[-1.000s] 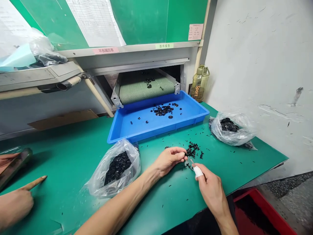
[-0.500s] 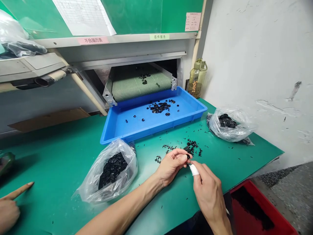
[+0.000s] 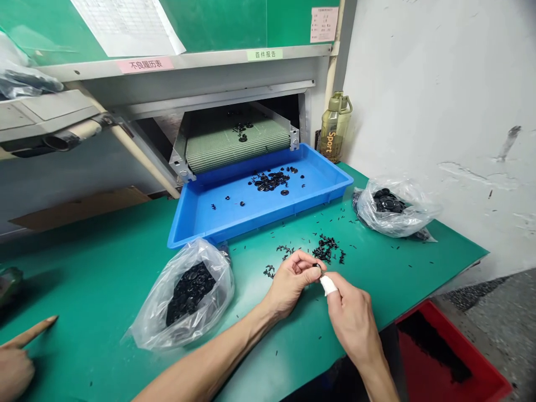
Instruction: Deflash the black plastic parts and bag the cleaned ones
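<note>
Your left hand (image 3: 291,279) and right hand (image 3: 349,318) have drawn together just below centre of the frame, fingertips now pinching one small black part (image 3: 317,268) between them, lifted clear of the loose pile (image 3: 326,250) on the green table (image 3: 104,268).

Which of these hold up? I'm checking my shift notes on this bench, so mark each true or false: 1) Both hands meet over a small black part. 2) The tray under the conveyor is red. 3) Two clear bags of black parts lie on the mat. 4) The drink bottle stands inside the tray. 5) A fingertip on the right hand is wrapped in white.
1) True: the left hand and right hand pinch a small black part between them.
2) False: the tray is blue.
3) True: the near bag and the far bag lie on the green mat.
4) False: the bottle stands behind the tray, by the wall.
5) True: see the white wrap.
</note>
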### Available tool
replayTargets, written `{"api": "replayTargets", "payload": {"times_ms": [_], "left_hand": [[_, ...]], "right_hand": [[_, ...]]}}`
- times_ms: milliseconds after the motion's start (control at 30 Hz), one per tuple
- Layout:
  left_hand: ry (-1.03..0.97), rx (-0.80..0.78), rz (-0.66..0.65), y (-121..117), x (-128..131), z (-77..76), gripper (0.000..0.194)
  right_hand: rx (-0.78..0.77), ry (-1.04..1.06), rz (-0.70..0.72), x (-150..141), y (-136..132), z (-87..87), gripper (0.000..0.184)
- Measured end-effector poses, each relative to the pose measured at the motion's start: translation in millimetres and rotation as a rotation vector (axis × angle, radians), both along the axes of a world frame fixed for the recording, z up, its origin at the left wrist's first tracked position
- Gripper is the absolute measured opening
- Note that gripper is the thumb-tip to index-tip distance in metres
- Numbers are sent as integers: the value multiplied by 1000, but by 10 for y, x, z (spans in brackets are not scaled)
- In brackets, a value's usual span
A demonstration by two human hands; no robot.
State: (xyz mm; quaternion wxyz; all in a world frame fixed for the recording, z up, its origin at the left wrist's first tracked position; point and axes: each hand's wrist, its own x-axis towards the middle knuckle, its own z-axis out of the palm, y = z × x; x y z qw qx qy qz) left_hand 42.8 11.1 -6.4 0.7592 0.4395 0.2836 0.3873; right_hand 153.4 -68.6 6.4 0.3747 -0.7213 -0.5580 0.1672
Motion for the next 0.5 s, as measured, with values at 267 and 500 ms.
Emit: {"api": "replayTargets", "payload": {"times_ms": [267, 500], "left_hand": [[79, 67, -59, 68, -40, 41, 30], [98, 77, -100, 109, 5, 119, 32]], "right_hand": [[-231, 532, 228, 227, 132, 98, 22], [-311, 866, 277, 298, 190, 52, 31]]}}
